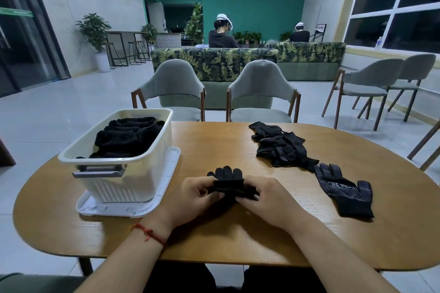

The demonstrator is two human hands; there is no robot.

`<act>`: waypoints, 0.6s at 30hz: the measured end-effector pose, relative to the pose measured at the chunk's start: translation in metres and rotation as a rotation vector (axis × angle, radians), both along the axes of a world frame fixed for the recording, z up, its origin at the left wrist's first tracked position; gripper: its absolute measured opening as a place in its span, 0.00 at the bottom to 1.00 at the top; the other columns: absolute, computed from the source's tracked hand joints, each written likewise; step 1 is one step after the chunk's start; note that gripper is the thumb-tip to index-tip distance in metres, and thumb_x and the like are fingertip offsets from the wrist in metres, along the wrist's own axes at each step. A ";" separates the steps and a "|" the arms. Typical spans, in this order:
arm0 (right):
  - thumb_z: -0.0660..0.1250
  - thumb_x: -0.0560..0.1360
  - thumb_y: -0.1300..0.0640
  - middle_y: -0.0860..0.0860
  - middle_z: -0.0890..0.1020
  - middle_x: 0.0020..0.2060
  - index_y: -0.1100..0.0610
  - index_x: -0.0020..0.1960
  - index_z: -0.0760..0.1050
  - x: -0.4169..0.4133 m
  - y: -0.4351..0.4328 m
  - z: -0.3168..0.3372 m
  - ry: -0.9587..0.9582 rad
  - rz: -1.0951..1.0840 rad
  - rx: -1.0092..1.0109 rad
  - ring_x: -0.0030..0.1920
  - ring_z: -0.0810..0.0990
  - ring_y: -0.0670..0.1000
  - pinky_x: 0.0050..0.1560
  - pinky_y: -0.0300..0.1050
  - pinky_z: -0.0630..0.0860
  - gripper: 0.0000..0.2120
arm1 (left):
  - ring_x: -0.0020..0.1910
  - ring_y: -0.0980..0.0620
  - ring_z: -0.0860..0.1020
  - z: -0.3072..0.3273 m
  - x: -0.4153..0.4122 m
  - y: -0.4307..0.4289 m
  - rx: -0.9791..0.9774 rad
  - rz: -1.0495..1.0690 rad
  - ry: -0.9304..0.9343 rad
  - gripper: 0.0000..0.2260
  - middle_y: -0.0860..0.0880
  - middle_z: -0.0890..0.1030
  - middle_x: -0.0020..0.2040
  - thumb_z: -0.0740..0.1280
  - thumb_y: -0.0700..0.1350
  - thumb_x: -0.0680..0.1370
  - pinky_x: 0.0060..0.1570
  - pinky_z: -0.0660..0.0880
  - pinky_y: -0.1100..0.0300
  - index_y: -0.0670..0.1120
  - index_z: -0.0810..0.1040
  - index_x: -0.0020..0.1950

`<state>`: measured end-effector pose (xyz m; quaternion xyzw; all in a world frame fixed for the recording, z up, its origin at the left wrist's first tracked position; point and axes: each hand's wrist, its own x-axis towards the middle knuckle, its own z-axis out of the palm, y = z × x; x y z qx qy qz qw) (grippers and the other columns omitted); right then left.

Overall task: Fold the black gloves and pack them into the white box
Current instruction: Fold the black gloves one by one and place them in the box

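Observation:
A black glove (228,182) lies partly folded on the wooden table (214,240) in front of me, its fingertips pointing away. My left hand (190,200) pinches its left side and my right hand (266,200) pinches its right side. To the left stands the white box (119,181), holding several folded black gloves (126,137). One dotted black glove (345,190) lies flat to the right of my hands. Behind it sits a loose pile of black gloves (283,147).
The box stands on its white lid (114,209) near the table's left edge. Two grey chairs (176,93) (262,93) face me across the table. More chairs stand at the right, and two people sit beyond a leaf-patterned sofa (214,59).

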<state>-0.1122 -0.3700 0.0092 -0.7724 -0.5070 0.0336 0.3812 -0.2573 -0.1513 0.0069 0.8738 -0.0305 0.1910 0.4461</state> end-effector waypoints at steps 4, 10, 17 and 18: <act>0.73 0.80 0.50 0.43 0.86 0.42 0.43 0.51 0.84 -0.001 0.000 0.000 0.075 -0.007 0.013 0.45 0.85 0.47 0.48 0.57 0.82 0.03 | 0.59 0.45 0.85 0.007 -0.003 -0.004 -0.153 -0.029 0.051 0.12 0.48 0.87 0.59 0.72 0.45 0.84 0.61 0.81 0.44 0.50 0.85 0.67; 0.73 0.81 0.54 0.39 0.89 0.49 0.44 0.59 0.87 -0.001 0.007 0.005 0.317 -0.054 0.037 0.52 0.86 0.39 0.55 0.39 0.81 0.09 | 0.47 0.41 0.87 0.001 0.010 0.001 -0.316 0.136 0.155 0.14 0.43 0.88 0.45 0.72 0.50 0.83 0.47 0.82 0.42 0.56 0.76 0.68; 0.75 0.76 0.43 0.46 0.85 0.39 0.43 0.56 0.84 0.010 0.028 0.005 0.233 -0.319 -0.088 0.41 0.84 0.43 0.47 0.49 0.82 0.10 | 0.38 0.56 0.83 -0.013 0.024 0.002 -0.182 0.363 0.181 0.26 0.53 0.85 0.42 0.76 0.52 0.76 0.36 0.76 0.59 0.62 0.69 0.71; 0.75 0.76 0.44 0.46 0.85 0.39 0.43 0.56 0.83 0.008 0.029 0.007 0.208 -0.333 -0.103 0.41 0.83 0.43 0.46 0.49 0.82 0.10 | 0.39 0.56 0.83 -0.015 0.026 0.003 -0.169 0.378 0.188 0.26 0.54 0.85 0.42 0.76 0.53 0.75 0.36 0.77 0.57 0.63 0.69 0.69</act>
